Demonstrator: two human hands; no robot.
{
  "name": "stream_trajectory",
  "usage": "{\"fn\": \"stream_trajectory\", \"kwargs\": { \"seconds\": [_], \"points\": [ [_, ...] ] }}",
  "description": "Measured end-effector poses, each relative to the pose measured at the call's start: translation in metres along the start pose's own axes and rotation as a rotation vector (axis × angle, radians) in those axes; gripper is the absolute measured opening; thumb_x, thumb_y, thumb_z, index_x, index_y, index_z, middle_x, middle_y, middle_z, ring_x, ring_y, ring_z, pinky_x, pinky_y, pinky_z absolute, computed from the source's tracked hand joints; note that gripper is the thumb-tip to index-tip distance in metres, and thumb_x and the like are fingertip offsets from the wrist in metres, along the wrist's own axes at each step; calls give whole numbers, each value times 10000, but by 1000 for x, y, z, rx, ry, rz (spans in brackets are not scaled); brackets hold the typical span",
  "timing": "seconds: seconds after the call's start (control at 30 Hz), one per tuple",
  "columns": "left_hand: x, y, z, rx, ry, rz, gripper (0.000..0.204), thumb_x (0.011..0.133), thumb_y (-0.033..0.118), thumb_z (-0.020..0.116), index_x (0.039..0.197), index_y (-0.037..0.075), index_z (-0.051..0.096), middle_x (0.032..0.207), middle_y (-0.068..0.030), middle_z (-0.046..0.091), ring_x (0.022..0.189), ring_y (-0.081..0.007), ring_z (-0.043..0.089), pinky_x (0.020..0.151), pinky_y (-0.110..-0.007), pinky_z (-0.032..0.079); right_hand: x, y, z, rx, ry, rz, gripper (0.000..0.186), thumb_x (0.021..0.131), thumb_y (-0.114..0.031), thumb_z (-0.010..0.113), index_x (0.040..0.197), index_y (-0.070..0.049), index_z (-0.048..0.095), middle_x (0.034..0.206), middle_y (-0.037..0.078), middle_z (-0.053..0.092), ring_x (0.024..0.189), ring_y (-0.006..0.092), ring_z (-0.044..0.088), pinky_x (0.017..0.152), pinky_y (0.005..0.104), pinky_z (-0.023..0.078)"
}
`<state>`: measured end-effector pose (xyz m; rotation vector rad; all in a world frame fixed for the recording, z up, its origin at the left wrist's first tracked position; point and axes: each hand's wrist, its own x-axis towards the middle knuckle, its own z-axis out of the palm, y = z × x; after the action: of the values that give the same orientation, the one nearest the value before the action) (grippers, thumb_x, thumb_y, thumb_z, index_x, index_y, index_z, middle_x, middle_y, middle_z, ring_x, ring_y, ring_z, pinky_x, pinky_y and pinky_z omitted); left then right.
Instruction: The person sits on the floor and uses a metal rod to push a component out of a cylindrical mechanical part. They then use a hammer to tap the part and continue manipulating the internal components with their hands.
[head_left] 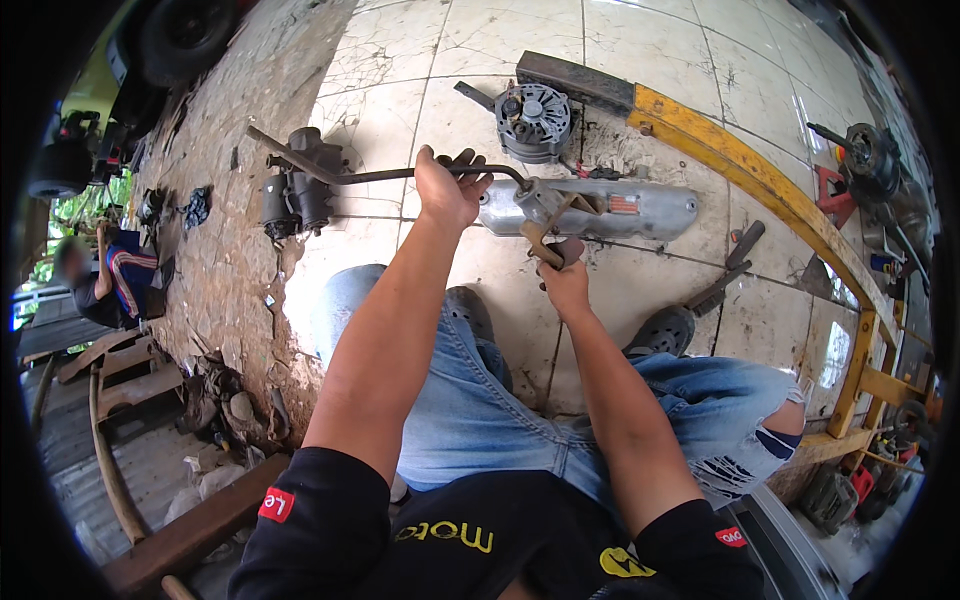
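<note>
My left hand (449, 187) grips a thin curved exhaust pipe (368, 176) near its middle. The pipe runs from upper left to a silver muffler (620, 208) lying on the tiled floor. My right hand (565, 280) holds a rusty bracket (541, 240) at the muffler's near end, fingers closed on it. Both forearms reach forward over my knees in blue jeans. My dark shoes (661, 330) rest on the tiles below the muffler.
An alternator (533, 121) lies beyond the muffler. A dark starter motor (295, 190) sits at the left by the cracked concrete. A yellow metal frame (770, 190) curves along the right. A tool (728, 270) lies right of my foot. A person (115, 280) crouches far left.
</note>
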<state>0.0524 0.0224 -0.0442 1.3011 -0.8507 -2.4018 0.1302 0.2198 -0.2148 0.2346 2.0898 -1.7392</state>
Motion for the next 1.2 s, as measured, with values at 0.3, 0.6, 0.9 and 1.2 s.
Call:
{"fn": "stream_trajectory", "kwargs": {
  "seconds": [0.3,0.6,0.9,1.2],
  "points": [
    [13,-8,-21,38,16,-3,525,1038,291,245,1448,-15,129,1303,-243,493,1127,-445,547,1014,-639,435,4,7,0,-32,-66,204,180,881,-105,613,1027,-8,656,896,53,685,761,146,672,553,294,520],
    [23,-12,-31,120,158,-79,411,1002,118,296,1373,-45,228,1269,-239,528,1087,-479,582,937,-675,491,7,3,-10,55,-97,172,274,921,-100,555,1173,8,571,1049,76,670,803,188,701,585,311,529],
    [71,-28,-79,365,221,-86,424,1053,265,312,1235,-114,365,1167,-228,574,954,-436,645,893,-646,541,-3,-16,-22,218,16,368,240,946,-150,557,1136,-2,554,1008,106,659,780,227,703,586,344,538],
    [13,-7,-59,348,109,-82,498,1063,338,219,1416,-14,208,1151,-202,529,949,-428,652,843,-647,565,-8,-18,-23,533,63,805,234,1015,-240,492,1127,-36,519,933,143,649,813,234,666,722,442,583]
  ]
}}
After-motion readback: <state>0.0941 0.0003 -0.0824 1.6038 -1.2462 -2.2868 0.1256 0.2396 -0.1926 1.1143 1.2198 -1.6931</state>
